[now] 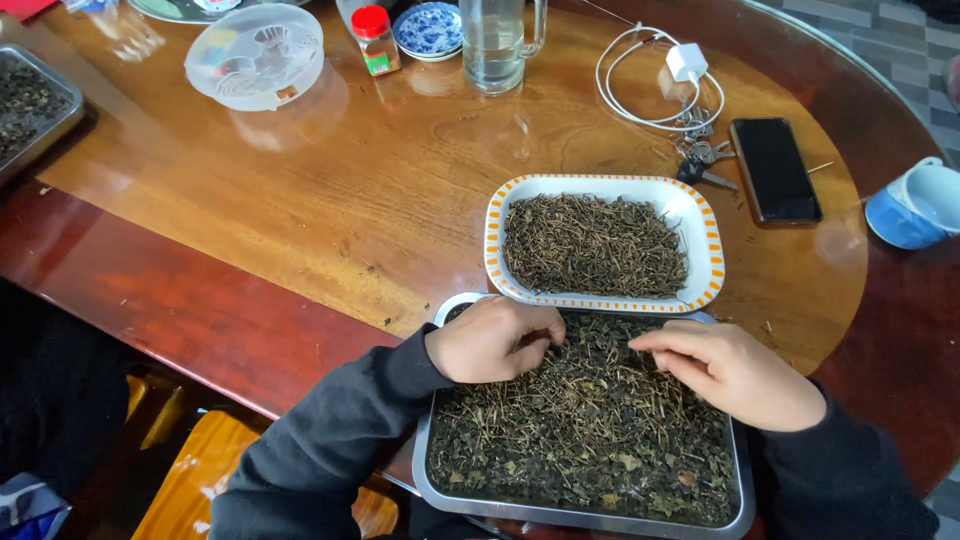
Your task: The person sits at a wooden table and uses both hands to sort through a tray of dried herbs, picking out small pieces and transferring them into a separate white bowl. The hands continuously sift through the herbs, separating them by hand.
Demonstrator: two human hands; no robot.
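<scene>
A metal tray [425,470] full of dried dark leaves and thin stems [590,430] lies at the table's near edge. My left hand [492,338] rests on the heap at the tray's far left, fingers curled into the leaves. Over the tray's far right my right hand [730,368] has its fingers bent down, pinching at stems. Whether either hand holds a stem is hidden by the fingers. Just beyond the tray sits a white rectangular dish with an orange-striped rim [495,235], filled with sorted brown stems [595,245].
On the round wooden table [330,200] are a black phone [775,168], keys [700,160], a white charger with cable [670,80], a glass mug [495,42], a red-capped jar [376,38], a clear plastic lid [255,55], a blue cup [915,205] and another tray [30,105] at the far left.
</scene>
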